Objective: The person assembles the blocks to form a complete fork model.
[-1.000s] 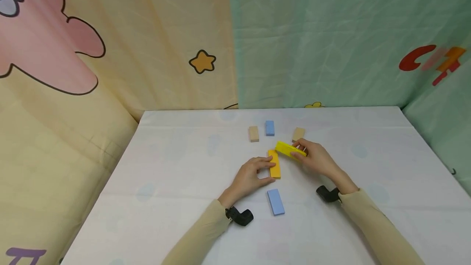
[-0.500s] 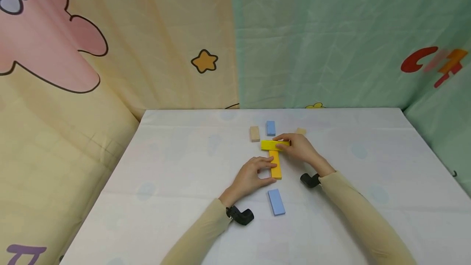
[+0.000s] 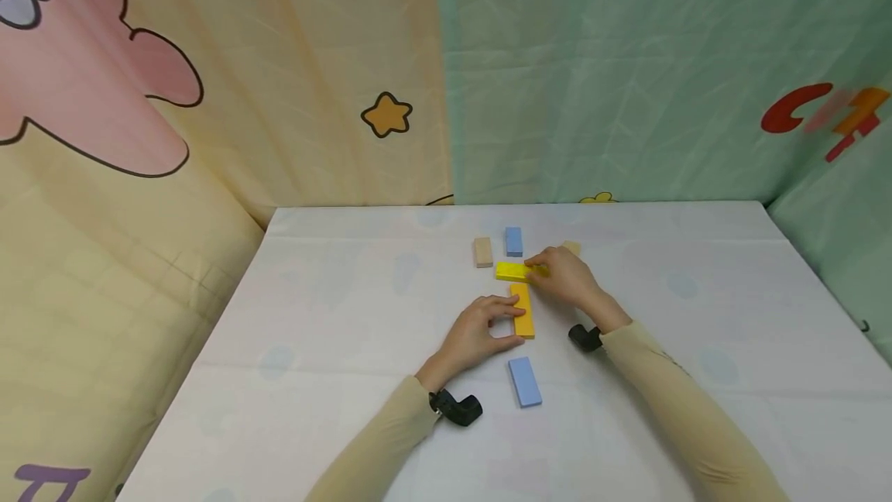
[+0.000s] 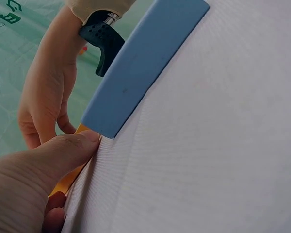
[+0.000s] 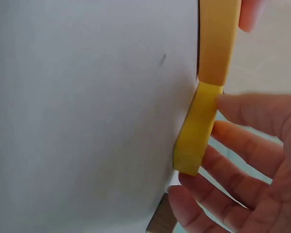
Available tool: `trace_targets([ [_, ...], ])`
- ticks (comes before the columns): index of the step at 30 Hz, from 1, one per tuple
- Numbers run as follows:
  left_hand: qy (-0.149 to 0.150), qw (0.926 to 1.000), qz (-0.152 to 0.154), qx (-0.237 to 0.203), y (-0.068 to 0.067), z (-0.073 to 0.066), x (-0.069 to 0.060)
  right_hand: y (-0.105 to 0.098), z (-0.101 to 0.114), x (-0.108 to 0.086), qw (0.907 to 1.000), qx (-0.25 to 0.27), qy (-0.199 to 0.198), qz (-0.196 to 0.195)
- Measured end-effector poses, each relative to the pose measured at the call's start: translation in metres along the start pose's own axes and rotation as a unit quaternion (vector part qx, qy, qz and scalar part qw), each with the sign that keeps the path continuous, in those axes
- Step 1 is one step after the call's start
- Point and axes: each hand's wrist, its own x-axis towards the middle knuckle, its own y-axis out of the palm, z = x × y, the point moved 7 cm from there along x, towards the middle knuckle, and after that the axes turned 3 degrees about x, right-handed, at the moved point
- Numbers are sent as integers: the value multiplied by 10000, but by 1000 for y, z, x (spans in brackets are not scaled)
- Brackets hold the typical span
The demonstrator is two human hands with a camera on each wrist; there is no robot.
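An orange rectangular block [image 3: 523, 312] lies lengthwise in the middle of the table. My left hand [image 3: 476, 331] holds it, thumb at the near end and fingertips along its upper part. Crosswise at its far end is a bright yellow block [image 3: 511, 272], whose right part is covered by my right hand [image 3: 567, 281]. That hand pinches the yellow block between thumb and fingers. In the right wrist view the yellow block [image 5: 196, 131] appears end to side against the orange block [image 5: 218, 43]. A light blue block [image 3: 525, 383] lies nearer than the orange one, apart from it.
Beyond the yellow block are another blue block [image 3: 513, 242] and a wooden block [image 3: 483, 252] to its left. A second wooden block [image 3: 572, 247] is partly hidden behind my right hand. White cloth covers the table [image 3: 334, 316]; patterned curtains [image 3: 592, 76] hang behind it.
My right hand has brought the yellow block leftward, turned it crosswise and lowered it at the orange block's far end. My left hand has stayed on the orange block.
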Motion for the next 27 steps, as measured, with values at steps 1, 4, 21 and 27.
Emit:
trace_targets([
  [1, -6, 10000, 12, -9, 0, 0, 0, 1, 0, -1, 10000, -18, -22, 70],
  [4, -23, 10000, 25, -22, 0, -1, 0, 2, -2, -3, 9997, -13, -6, 232],
  [21, -69, 9999, 44, -98, 1, -1, 0, 3, -1, -1, 9990, 305, -199, 268],
  [27, -148, 9998, 69, -67, 2, 0, 0, 3, 2, 0, 9987, 333, -225, 318],
])
